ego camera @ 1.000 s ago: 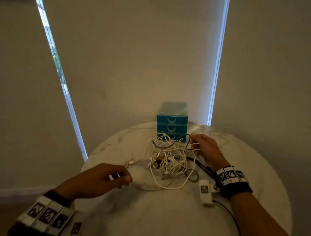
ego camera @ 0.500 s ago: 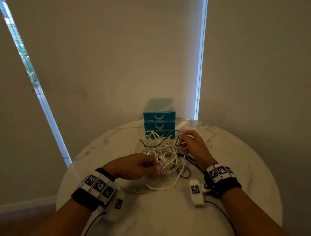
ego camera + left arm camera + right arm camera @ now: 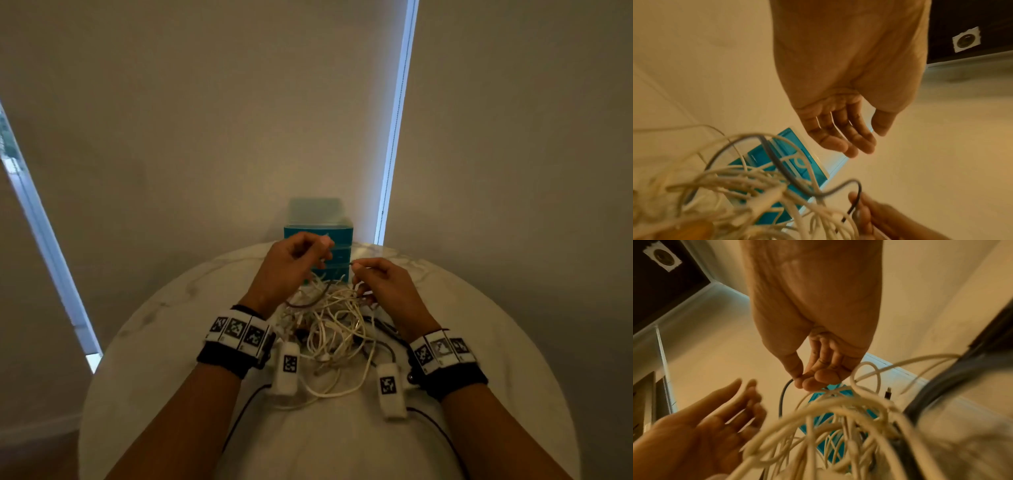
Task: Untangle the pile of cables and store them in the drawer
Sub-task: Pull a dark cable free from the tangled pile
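Right now my right hand (image 3: 387, 291) has its grip pinched, thumb & fingertips (image 3: 807, 382) pressed together on the end of a thin dark cable (image 3: 782, 400). That cable curves down into the pile of cables (image 3: 329, 329), mostly white, lying on the tabletop (image 3: 479, 325) just below & between both hands. My left hand (image 3: 291, 267) is raised above the pile w/ fingers (image 3: 840, 144) spread loose, holding nothing. Beyond the hands, at the far edge of the round marble tabletop, stands a small teal drawer unit (image 3: 337, 234), drawers closed, touching the far side of the pile. Both wrists carry black bands w/ marker tags. Behind are pale blinds w/ bright slits of daylight.
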### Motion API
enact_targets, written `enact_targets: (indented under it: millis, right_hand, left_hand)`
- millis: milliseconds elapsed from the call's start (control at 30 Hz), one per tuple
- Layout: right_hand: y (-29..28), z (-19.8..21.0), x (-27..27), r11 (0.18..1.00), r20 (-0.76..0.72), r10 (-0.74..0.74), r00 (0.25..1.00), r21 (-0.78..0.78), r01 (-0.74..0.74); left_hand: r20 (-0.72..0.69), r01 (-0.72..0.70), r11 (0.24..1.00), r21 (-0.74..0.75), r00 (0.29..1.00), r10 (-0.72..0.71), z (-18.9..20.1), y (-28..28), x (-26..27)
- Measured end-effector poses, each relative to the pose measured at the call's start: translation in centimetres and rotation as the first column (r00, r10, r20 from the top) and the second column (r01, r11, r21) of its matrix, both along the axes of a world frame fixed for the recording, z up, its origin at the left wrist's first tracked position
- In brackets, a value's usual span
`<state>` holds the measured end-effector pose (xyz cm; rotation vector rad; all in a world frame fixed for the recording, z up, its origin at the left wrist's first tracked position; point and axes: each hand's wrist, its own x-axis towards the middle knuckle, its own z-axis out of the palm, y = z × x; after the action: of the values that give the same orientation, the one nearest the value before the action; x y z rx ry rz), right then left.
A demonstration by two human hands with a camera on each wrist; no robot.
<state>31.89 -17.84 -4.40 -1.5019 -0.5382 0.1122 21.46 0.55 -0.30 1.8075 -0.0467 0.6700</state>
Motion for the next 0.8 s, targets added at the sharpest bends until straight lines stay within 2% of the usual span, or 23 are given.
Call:
enact_targets:
  millis: [100, 200, 333, 500, 633, 700, 800]
  right_hand:
    - [1.4, -0.3, -0.8, 0.999, 0.042, -0.024, 0.999, 0.041, 0.022]
    - [1.4, -1.0, -1.0, 0.995, 0.043, -0.057, 0.997, 0.088, 0.053]
    - [-0.5, -2.0, -0.8, 0.994, 0.06, -0.08, 0.995, 0.082, 0.075]
    - [-0.9, -2.8, -0.8, 0.998, -0.002, -0.027, 1.0, -0.065, 0.027]
    - [-0.9, -2.8, -0.8, 0.995, -0.024, -0.006, 1.0, -0.095, 0.004]
    - [-0.9, -2.7, -1.1, 0.996, 0.009, 0.023, 1.0, -0.084, -0.022]
    - [-0.7, -2.5, -1.5, 0.998, 0.113, 0.019, 0.993, -0.069, -0.012]
  left_hand:
    - [-0.025, 0.02, 0.998, -0.057, 0.999, -0.021, -1.0, -0.4, 1.9]
    - [-0.077, 0.073, 0.997, 0.018, 0.994, -0.071, -2.5, -0.4, 2.8]
    - [-0.13, 0.039, 0.996, 0.086, 0.991, -0.027, -3.7, 0.3, 2.6]
    - [0.057, -0.043, 0.988, -0.146, 0.997, 0.052, -3.5, 0.4, 2.1]
    - [0.13, -0.06, 0.949, -0.311, 0.986, 0.105, -2.7, 0.6, 1.6]
    - [0.147, -0.011, 0.958, -0.287, 0.988, 0.056, -2.3, 0.2, 1.3]
    - [0.101, 0.114, 0.987, -0.109, 0.99, -0.103, -2.1, -1.3, 0.8]
